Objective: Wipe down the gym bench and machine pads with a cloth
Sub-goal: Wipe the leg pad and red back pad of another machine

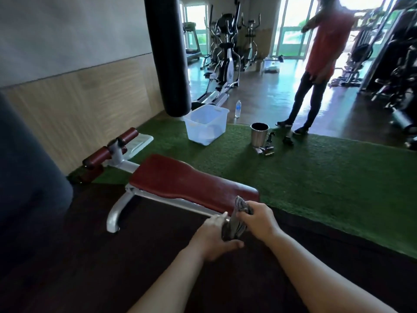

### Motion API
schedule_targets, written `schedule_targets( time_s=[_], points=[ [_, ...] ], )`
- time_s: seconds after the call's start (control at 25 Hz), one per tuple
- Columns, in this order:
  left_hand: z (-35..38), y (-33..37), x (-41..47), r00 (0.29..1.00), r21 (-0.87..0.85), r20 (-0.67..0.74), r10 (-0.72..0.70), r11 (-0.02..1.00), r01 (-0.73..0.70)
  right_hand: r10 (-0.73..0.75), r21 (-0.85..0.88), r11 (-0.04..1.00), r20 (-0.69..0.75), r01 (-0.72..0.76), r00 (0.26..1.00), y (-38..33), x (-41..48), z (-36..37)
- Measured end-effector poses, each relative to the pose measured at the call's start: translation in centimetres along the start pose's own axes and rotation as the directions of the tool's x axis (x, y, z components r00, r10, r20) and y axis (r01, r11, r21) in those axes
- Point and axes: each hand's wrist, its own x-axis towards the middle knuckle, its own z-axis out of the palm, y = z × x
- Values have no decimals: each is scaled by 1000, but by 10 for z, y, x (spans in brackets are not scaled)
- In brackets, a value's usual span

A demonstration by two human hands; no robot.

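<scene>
At lower centre both grips are closed round the bunched grey cloth (233, 229). The left hand (214, 238) wraps its lower end and the right hand (259, 220) clutches the top, just at the near end of the red bench pad (180, 177). Wadded like this, the cloth would likely meet the pad with only a narrow patch and miss strips, or slip from one grip. The right fingers are hidden behind the hand, and whether the cloth is damp cannot be told. Farther off, the small items beside the steel bin (259, 134) are blurred.
</scene>
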Motion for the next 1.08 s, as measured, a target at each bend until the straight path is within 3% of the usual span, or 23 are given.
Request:
schedule_targets(
  time_s=[0.12, 0.2, 0.32, 0.44, 0.6, 0.8, 0.88, 1.08],
  points=[
    [-16, -14, 71, 997, 15, 15, 81, 997, -81, 140, 297, 945, 4, -134, 990, 4, 53, 15],
    [-34, -32, 111, 991, 12, -3, 134, 991, -134, 238, 500, 835, 51, -231, 970, 3, 85, 20],
    [-64, -56, 164, 991, -108, -1, 132, 985, -131, 339, 580, 743, 103, -333, 935, 7, 129, 27],
    [-79, -72, 223, 996, -225, 9, 86, 971, -82, 445, 566, 715, 82, -409, 892, 16, 170, 34],
    [-73, -85, 298, 996, -407, 86, -10, 912, 45, 441, 421, 807, 36, -414, 897, 30, 218, 29],
    [-49, -88, 393, 958, -616, 232, -168, 737, 278, 462, 331, 838, -9, -433, 887, 88, 298, 23],
    [-41, -86, 428, 915, -612, 313, -253, 683, 399, 487, 310, 831, -2, -462, 874, 115, 327, 21],
    [-4, -103, 512, 936, -300, 308, -168, 917, 263, 552, 247, 798, 66, -550, 831, 174, 395, 19]
  ],
)
